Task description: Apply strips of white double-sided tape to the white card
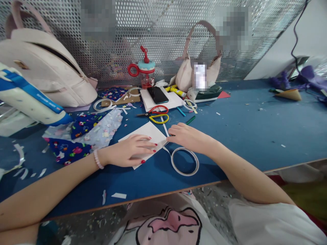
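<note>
My left hand [133, 149] lies spread on a folded piece of white paper [153, 132], holding it against the blue table. At the paper's right corner, my right hand [185, 136] has its fingers curled together on a narrow strip of white tape [165, 126]. The fingertips are partly hidden, but the strip shows on both sides of them. From there it runs down to a tape roll [185, 161] lying flat below my right wrist. Just beyond the paper are scissors [155, 114] with one red and one yellow handle loop, not held.
Patterned fabric-like pieces [87, 132] lie left of the paper, near a cream backpack [48, 64]. A phone [158, 95], a lidded cup [146, 73] and a handbag [185, 75] stand or lie at the back. Scraps are scattered about. The table's front edge [143, 197] is close.
</note>
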`<state>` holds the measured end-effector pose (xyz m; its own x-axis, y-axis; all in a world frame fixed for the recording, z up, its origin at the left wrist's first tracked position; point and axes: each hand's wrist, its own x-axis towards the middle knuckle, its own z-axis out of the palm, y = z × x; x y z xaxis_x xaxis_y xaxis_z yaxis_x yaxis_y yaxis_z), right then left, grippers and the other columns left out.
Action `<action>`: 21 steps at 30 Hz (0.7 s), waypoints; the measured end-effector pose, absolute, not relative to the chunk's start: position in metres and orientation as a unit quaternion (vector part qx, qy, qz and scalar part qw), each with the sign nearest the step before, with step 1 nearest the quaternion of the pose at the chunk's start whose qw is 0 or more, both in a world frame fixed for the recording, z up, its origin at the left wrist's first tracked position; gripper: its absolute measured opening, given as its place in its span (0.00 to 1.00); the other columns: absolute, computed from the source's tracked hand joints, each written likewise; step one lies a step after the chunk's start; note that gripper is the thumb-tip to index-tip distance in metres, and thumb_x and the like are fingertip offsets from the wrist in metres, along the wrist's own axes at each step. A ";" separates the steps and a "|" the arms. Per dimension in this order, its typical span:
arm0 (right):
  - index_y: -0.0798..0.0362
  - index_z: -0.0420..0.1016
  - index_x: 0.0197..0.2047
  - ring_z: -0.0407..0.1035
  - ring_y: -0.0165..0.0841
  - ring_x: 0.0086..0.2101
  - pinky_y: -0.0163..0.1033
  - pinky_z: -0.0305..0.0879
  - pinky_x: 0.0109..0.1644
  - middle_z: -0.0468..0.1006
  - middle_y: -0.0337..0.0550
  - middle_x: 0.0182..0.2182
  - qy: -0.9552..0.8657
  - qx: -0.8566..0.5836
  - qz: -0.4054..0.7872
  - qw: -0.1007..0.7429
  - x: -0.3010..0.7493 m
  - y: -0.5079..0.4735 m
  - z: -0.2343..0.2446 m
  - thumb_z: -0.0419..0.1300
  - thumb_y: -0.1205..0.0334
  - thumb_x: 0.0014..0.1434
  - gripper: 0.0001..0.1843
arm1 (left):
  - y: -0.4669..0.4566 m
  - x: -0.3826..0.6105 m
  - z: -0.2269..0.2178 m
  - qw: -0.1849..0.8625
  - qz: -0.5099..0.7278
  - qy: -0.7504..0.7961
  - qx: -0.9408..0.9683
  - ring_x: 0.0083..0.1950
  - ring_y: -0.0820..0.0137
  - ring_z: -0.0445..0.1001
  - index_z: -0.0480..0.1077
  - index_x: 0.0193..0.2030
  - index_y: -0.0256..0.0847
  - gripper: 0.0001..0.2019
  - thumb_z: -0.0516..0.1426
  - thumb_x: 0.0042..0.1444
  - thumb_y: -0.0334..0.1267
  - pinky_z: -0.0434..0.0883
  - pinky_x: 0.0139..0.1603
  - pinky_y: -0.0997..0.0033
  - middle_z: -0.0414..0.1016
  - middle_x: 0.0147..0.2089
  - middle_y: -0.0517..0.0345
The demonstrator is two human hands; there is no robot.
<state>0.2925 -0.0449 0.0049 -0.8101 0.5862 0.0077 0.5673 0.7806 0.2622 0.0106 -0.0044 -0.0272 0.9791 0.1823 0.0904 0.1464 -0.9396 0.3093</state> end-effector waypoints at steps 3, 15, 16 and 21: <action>0.54 0.77 0.43 0.64 0.39 0.40 0.41 0.50 0.42 0.73 0.47 0.36 0.942 0.308 0.128 0.039 0.293 -0.045 0.005 0.56 0.74 0.63 0.11 | -0.004 0.010 -0.028 0.151 0.060 0.084 0.983 0.69 0.53 0.59 0.66 0.64 0.48 0.21 0.53 0.65 0.41 0.55 0.70 0.50 0.66 0.67 0.54; 0.54 0.78 0.41 0.64 0.39 0.41 0.41 0.50 0.42 0.73 0.47 0.36 0.937 0.328 0.110 0.048 0.294 -0.045 0.007 0.57 0.73 0.63 0.10 | -0.004 0.010 -0.028 0.132 0.042 0.083 0.987 0.70 0.53 0.58 0.65 0.64 0.46 0.21 0.52 0.65 0.42 0.55 0.69 0.50 0.64 0.68 0.54; 0.54 0.78 0.41 0.64 0.39 0.41 0.41 0.50 0.42 0.73 0.47 0.36 0.937 0.330 0.108 0.048 0.294 -0.045 0.008 0.57 0.73 0.63 0.09 | -0.004 0.010 -0.028 0.131 0.041 0.084 0.987 0.70 0.53 0.57 0.65 0.64 0.47 0.21 0.52 0.65 0.42 0.55 0.69 0.50 0.64 0.68 0.54; 0.54 0.77 0.40 0.65 0.40 0.41 0.41 0.50 0.43 0.73 0.47 0.36 0.934 0.341 0.095 0.047 0.295 -0.046 0.009 0.57 0.73 0.63 0.08 | -0.004 0.010 -0.028 0.129 0.044 0.082 0.987 0.69 0.53 0.58 0.66 0.63 0.46 0.20 0.52 0.65 0.41 0.55 0.69 0.50 0.65 0.68 0.54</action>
<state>0.2950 -0.0457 0.0086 -0.7635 0.6454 -0.0224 0.6275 0.7497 0.2103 0.0097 -0.0040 -0.0282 0.9825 0.1742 0.0655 0.1515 -0.9531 0.2621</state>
